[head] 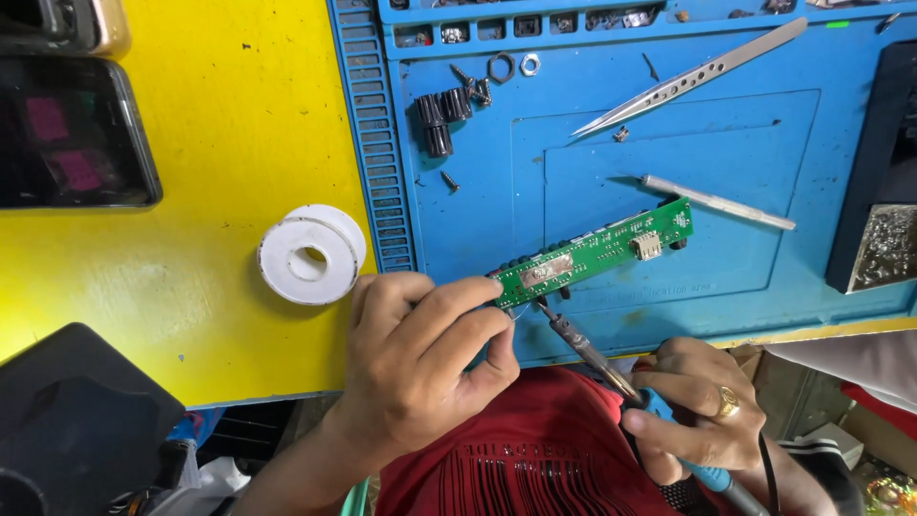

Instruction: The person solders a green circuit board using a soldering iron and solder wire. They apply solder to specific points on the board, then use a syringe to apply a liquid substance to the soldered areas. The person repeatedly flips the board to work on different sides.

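My left hand (415, 358) pinches the near end of a long green circuit board (597, 251) over the blue work mat (688, 143). A thin wire seems to run by my fingertips at the board's edge. My right hand (702, 406), with a gold ring, grips the blue handle of a soldering iron (592, 354). The iron's tip touches the lower edge of the board close to my left fingers. The board lies tilted, its far end toward the upper right.
A white solder spool (310, 253) lies on the yellow table (220, 143). Metal tweezers (693, 76), a slim grey tool (716, 203), black knobs (439, 119), screws and nuts lie on the mat. A dark phone (67, 134) sits at left, a black block (874, 162) at right.
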